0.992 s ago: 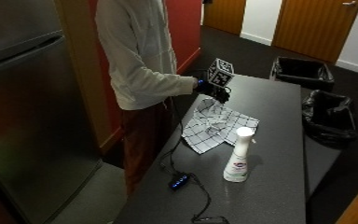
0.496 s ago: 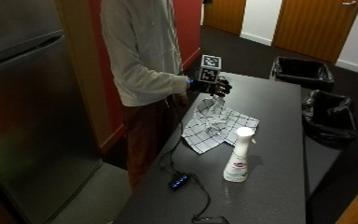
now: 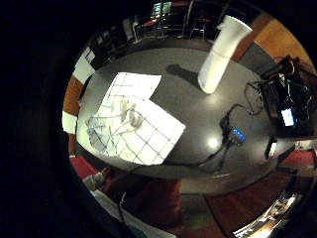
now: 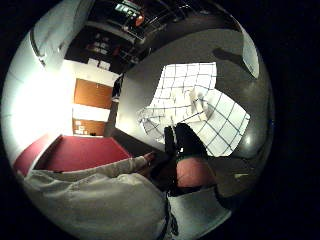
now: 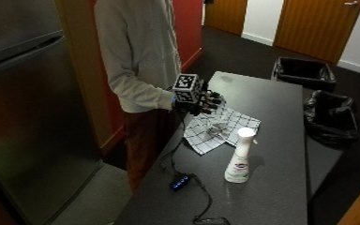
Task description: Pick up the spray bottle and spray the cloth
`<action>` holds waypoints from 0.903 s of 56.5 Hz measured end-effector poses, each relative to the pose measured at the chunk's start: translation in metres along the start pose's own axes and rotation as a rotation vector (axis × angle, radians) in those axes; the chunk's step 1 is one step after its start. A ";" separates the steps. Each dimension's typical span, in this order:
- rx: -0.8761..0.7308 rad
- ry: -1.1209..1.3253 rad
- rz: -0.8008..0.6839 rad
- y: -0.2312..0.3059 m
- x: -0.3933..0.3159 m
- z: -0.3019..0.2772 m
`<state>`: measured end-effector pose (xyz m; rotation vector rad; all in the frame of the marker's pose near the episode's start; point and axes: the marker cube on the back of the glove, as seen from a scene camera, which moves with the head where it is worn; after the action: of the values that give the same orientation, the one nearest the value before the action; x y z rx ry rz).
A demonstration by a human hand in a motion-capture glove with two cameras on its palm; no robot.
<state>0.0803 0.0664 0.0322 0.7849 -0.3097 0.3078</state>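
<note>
Outside view: we see a person standing at the edge of a dark table point(image 5: 273, 98).
Right hand point(image 5: 205, 101): raised above the near edge of the cloth, touching nothing; fingers loosely curled, nothing between them.
Cloth point(image 5: 221, 128): white with a dark check, lying rumpled on the table below the hand.
Spray bottle point(image 5: 240, 156): white, upright on the table, just beside the cloth and apart from the hand.
Palm views: we see the cloth spread below the palm, with the bottle standing beyond it.
</note>
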 end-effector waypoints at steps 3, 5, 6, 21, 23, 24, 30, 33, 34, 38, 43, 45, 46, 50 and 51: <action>0.031 -0.020 0.028 -0.001 0.015 -0.003; 0.048 -0.027 0.045 -0.003 0.026 -0.006; 0.055 -0.029 0.053 -0.004 0.031 -0.007; 0.139 -0.059 0.124 -0.021 0.095 -0.026; 0.136 -0.047 0.125 -0.023 0.104 -0.029; 0.137 -0.042 0.126 -0.025 0.108 -0.030; 0.165 -0.066 0.135 -0.035 0.125 -0.034; 0.187 -0.093 0.146 -0.040 0.130 -0.034; 0.195 -0.102 0.150 -0.042 0.131 -0.034; 0.227 -0.148 0.167 -0.051 0.140 -0.034; 0.264 -0.223 0.194 -0.066 0.151 -0.030; 0.278 -0.260 0.209 -0.073 0.156 -0.028; 0.283 -0.280 0.216 -0.076 0.158 -0.027; 0.294 -0.366 0.249 -0.087 0.164 -0.020; 0.295 -0.387 0.257 -0.089 0.165 -0.018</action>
<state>0.2676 0.0458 0.0262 1.0998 -0.7450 0.4491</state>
